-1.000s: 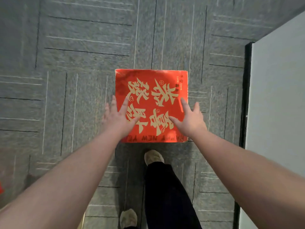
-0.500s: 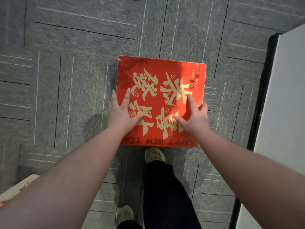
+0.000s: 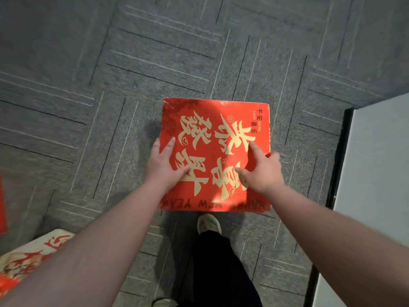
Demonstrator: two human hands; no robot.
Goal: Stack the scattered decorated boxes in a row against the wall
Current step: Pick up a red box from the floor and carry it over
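Observation:
A flat red box [image 3: 212,129] with large gold characters and "HAPPY NEW YEAR" along its near edge is held face up above the grey carpet. My left hand [image 3: 163,167] grips its left edge, thumb on top. My right hand [image 3: 261,171] grips the right edge, thumb and forefinger spread on the lid. A cream box [image 3: 28,255] with red patterns lies on the floor at the lower left, partly hidden by my left forearm. A sliver of another red box [image 3: 2,207] shows at the left border.
A pale wall [image 3: 376,173] with a black skirting strip [image 3: 338,156] runs along the right side. My dark trouser leg [image 3: 221,267] and a light shoe [image 3: 209,222] are below the held box. Grey carpet tiles [image 3: 110,85] cover the floor.
The view has swung left and down: the wall has slid toward the right border and the cream box has come into sight at the lower left. Both hands keep their grip on the red box.

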